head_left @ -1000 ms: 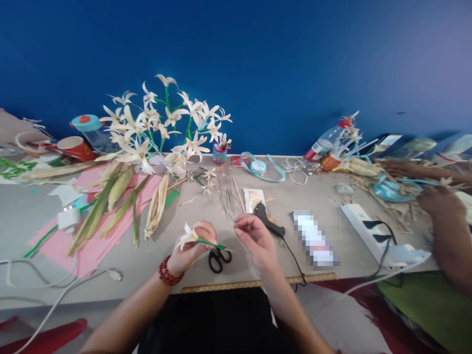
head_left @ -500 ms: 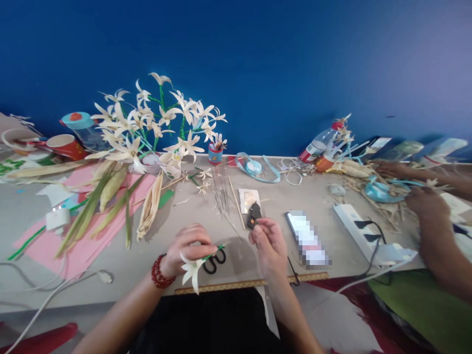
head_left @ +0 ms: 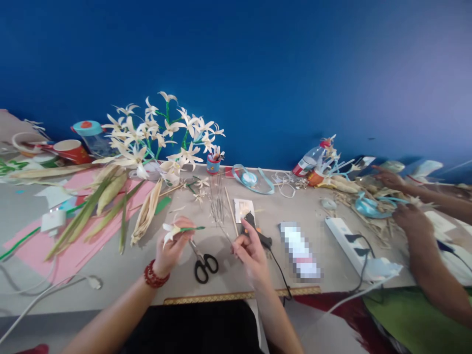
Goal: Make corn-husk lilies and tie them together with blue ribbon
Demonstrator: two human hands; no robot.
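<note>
My left hand [head_left: 170, 253] is closed on a white flower [head_left: 170, 232] with a short green stem, the stem pointing right above the fingers. My right hand [head_left: 250, 250] holds nothing that I can see; its index finger is stretched out and the other fingers are loosely bent. Just behind it a black hot glue gun [head_left: 262, 237] lies on the table, partly hidden by the fingers, its cord running toward the front edge. Between the hands lies a pair of black-handled scissors [head_left: 205, 265]. Thin wires [head_left: 217, 201] and a stick [head_left: 231, 211] lie beyond.
A bunch of white flowers [head_left: 158, 128] stands at the back left, behind husks [head_left: 110, 191] and pink paper [head_left: 33, 248]. To the right are a phone [head_left: 299, 250] and a power strip [head_left: 342, 241]. Another person's hands [head_left: 411, 219] work among husks at far right.
My right hand has let go of the glue gun, which now lies on the table. My left hand has moved left and turned the flower upward, uncovering the scissors. The view has shifted slightly.
</note>
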